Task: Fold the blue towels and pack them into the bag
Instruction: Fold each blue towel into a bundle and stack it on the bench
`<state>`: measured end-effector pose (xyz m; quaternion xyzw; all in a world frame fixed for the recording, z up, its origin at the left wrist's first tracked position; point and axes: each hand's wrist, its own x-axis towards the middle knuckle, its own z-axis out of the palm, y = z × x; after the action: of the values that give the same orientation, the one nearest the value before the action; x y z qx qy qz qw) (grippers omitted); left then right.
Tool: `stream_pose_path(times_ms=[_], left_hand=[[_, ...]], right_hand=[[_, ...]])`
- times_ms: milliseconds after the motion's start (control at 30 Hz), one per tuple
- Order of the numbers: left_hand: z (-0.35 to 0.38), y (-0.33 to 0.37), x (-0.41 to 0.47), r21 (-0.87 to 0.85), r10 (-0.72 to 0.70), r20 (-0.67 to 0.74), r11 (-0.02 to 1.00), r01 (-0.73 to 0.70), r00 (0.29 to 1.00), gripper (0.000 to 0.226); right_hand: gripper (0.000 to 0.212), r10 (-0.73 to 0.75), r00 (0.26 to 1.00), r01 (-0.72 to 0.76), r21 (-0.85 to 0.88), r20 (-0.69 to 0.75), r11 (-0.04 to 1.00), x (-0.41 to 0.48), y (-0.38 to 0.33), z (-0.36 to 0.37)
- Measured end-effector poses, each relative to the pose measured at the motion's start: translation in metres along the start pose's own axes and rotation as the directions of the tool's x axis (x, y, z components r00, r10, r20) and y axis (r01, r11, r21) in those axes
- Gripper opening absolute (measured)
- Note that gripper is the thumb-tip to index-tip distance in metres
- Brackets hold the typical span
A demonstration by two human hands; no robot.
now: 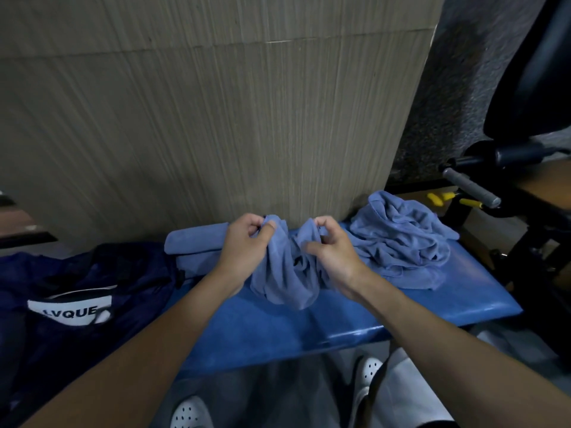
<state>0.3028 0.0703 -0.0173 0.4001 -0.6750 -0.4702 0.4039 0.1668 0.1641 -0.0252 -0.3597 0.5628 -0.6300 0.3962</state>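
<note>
Blue worktop (340, 319) held one bunched towel (284, 279) in the middle. Left hand (244, 242) and right hand (333, 254) each pinched its top edge. Just left lay a folded towel (194, 242), not yet in the bag (77, 288) beside it. A messy pile (401, 239) sat on the right. I think most of the job was left.
</note>
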Motion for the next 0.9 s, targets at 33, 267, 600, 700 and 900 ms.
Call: stream_pose_path(times_ms=[33,267,600,700,900], left_hand=[[-0.001,0.003,-0.002,0.009,-0.001,-0.014,1.000,0.001,1.000,0.018],[-0.010,0.017,-0.014,0.112,0.000,0.216,0.993,-0.025,0.976,0.018],[-0.006,0.023,-0.018,0.145,0.176,0.173,0.969,-0.202,0.969,0.004],[-0.006,0.027,-0.019,0.160,0.242,0.136,0.952,-0.263,0.961,0.007],[-0.023,0.029,-0.009,0.203,0.265,-0.008,0.945,-0.258,0.964,0.017]], right_hand=[[0.025,-0.007,1.000,0.007,-0.009,0.002,1.000,-0.001,-0.002,0.001],[0.018,-0.128,0.992,0.129,-0.113,0.015,0.985,-0.013,-0.012,0.007],[0.016,0.023,0.998,-0.034,0.207,0.053,0.978,-0.013,-0.014,0.013],[0.015,-0.024,1.000,0.025,0.211,-0.007,0.977,-0.012,-0.015,0.013],[0.023,-0.153,0.975,0.141,-0.084,-0.161,0.986,-0.006,-0.019,-0.004]])
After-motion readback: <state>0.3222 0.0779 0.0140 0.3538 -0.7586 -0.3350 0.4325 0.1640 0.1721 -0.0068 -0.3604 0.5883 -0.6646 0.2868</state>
